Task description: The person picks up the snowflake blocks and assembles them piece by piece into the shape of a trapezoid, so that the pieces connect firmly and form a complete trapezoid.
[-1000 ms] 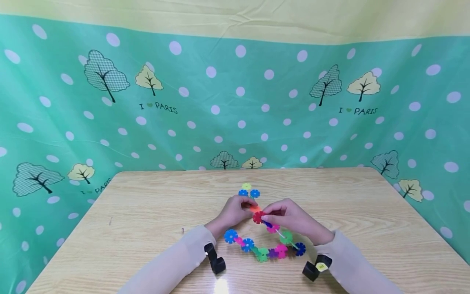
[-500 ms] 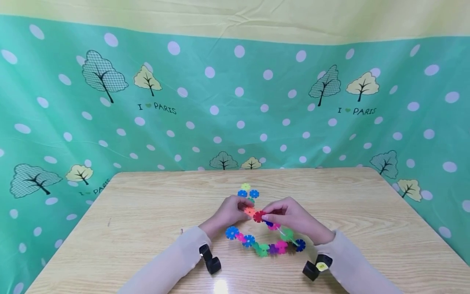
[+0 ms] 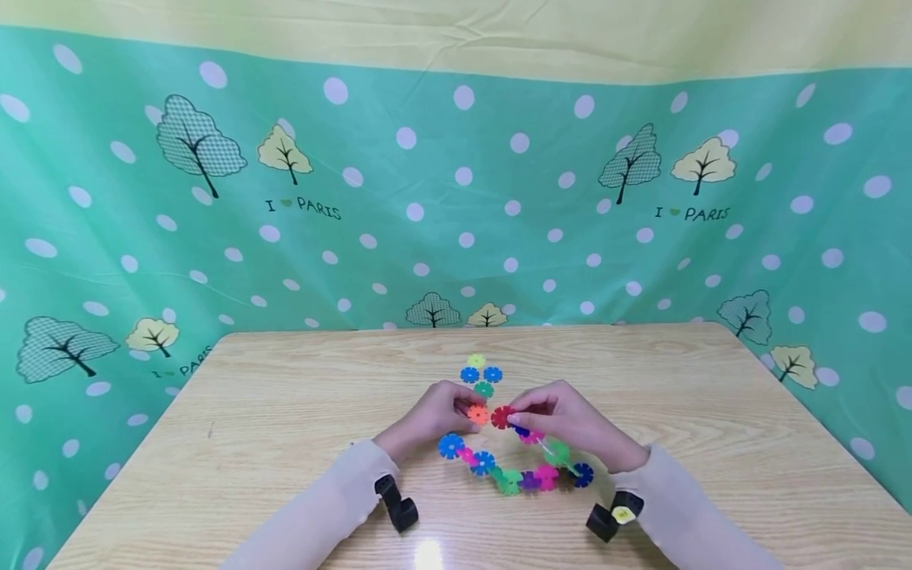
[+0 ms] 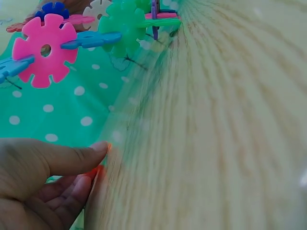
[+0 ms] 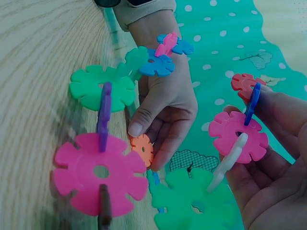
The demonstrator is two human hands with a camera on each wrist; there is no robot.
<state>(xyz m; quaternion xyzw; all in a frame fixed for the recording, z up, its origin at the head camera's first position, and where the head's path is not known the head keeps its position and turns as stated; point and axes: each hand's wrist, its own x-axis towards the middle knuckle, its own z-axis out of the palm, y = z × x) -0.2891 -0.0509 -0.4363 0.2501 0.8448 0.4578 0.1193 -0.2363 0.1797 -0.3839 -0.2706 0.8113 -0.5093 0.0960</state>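
My left hand (image 3: 443,408) pinches an orange notched plastic disc (image 3: 478,414) between thumb and fingers, low over the table. Facing it, my right hand (image 3: 559,418) grips a red notched disc (image 3: 502,417) at one end of a chain of interlocked snowflake discs. A small gap separates orange from red. From the red disc the chain runs through blue, pink (image 5: 239,136), white and green pieces, then curves round in front of the hands to a light blue disc (image 3: 451,446) at its other end. My right fingertips are partly hidden behind the chain in the right wrist view.
Behind the left hand, a teal disc (image 3: 484,389), two blue discs (image 3: 469,374) and a yellow disc (image 3: 476,360) lie on the wooden table (image 3: 299,412). A green dotted curtain (image 3: 370,198) hangs along the table's back edge. Black wrist cameras (image 3: 396,507) stick out from both sleeves.
My left hand has drawn left with the orange disc, which overlapped the red one before and now stands apart. The chain's free end has shifted slightly; my right hand has barely moved.
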